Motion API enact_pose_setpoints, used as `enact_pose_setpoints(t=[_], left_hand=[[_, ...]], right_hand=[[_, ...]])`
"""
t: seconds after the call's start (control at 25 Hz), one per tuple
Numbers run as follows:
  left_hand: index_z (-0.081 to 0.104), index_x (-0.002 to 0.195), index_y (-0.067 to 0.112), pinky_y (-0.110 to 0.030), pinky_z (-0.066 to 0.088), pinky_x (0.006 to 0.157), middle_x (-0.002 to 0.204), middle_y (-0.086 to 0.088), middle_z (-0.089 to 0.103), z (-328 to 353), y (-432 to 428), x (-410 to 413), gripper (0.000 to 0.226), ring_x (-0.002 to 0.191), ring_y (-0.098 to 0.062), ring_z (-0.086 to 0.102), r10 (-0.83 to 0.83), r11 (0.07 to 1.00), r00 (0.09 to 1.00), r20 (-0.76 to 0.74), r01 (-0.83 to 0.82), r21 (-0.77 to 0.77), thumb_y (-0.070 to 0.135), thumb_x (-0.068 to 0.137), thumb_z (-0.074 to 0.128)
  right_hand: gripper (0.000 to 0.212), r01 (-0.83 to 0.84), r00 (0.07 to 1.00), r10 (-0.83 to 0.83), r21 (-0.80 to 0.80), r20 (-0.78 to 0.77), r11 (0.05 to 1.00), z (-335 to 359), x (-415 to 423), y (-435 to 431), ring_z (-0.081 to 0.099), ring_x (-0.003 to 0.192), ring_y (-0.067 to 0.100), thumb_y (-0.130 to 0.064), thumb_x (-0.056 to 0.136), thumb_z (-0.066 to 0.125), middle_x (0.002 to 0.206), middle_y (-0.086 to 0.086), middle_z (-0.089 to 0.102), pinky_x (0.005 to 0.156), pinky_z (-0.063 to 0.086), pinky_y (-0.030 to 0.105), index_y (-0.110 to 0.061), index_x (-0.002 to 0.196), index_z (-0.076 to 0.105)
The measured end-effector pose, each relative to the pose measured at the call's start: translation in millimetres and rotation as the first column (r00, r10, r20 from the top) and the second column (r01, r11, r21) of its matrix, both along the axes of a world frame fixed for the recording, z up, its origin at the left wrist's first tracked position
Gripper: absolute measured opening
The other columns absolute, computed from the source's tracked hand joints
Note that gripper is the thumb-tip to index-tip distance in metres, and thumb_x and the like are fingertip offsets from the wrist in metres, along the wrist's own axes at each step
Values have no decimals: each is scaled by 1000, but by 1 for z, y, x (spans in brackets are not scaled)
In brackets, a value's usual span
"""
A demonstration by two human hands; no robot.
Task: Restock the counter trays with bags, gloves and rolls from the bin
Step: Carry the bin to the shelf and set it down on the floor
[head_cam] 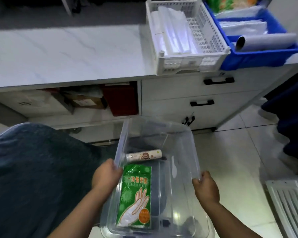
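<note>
A clear plastic bin is held low in front of the counter. My left hand grips its left rim and my right hand grips its right rim. Inside lie a green packet of disposable gloves along the left wall and a small white roll beyond it. On the counter stand a white slatted tray with clear plastic bags and a blue tray with flat bag packs and a large white roll.
The marble counter stretches to the left. Below it are an open shelf with boxes and white drawers with black handles. My denim-clad knee is at the left. A white rack lies on the tiled floor at the right.
</note>
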State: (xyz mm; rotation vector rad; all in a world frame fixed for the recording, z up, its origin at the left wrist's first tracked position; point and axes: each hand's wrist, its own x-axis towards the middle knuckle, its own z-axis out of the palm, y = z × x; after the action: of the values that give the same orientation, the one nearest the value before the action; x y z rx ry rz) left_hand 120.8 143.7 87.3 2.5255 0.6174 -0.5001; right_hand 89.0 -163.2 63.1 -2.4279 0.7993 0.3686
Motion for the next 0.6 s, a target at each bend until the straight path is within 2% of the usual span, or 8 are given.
enact_pose_setpoints(t=[0.2, 0.36, 0.44, 0.6], left_hand=[[48, 69, 15, -29, 36, 58, 72, -4, 56, 22, -128, -3, 21, 76, -31, 59, -144, 989, 988, 45, 145, -16, 31, 77, 60], [42, 63, 17, -29, 34, 55, 61, 5, 49, 39, -243, 0, 28, 64, -24, 50, -208, 978, 975, 82, 210, -14, 33, 76, 62], [41, 62, 18, -30, 32, 54, 59, 7, 47, 52, -308, 6, 30, 62, -22, 47, -271, 960, 956, 114, 276, -34, 33, 76, 63], [46, 64, 16, -30, 35, 56, 66, -2, 58, 77, -416, 24, 27, 66, -27, 55, -380, 911, 909, 171, 400, -102, 30, 75, 66]], right_hand=[[18, 141, 988, -144, 42, 64, 989, 13, -32, -128, 55, 70, 31, -15, 81, 61, 89, 19, 65, 60, 37, 30, -6, 94, 53], [22, 230, 963, -236, 56, 134, 972, 34, -47, -239, 55, 72, 29, -15, 82, 61, 93, 15, 64, 62, 36, 28, -7, 101, 53], [23, 288, 937, -294, 61, 191, 956, 51, -56, -300, 53, 71, 27, -14, 81, 62, 91, 15, 63, 62, 35, 28, -7, 101, 54], [17, 389, 885, -383, 31, 265, 921, 82, -71, -401, 53, 66, 28, -15, 79, 63, 79, 9, 59, 55, 31, 28, -12, 90, 51]])
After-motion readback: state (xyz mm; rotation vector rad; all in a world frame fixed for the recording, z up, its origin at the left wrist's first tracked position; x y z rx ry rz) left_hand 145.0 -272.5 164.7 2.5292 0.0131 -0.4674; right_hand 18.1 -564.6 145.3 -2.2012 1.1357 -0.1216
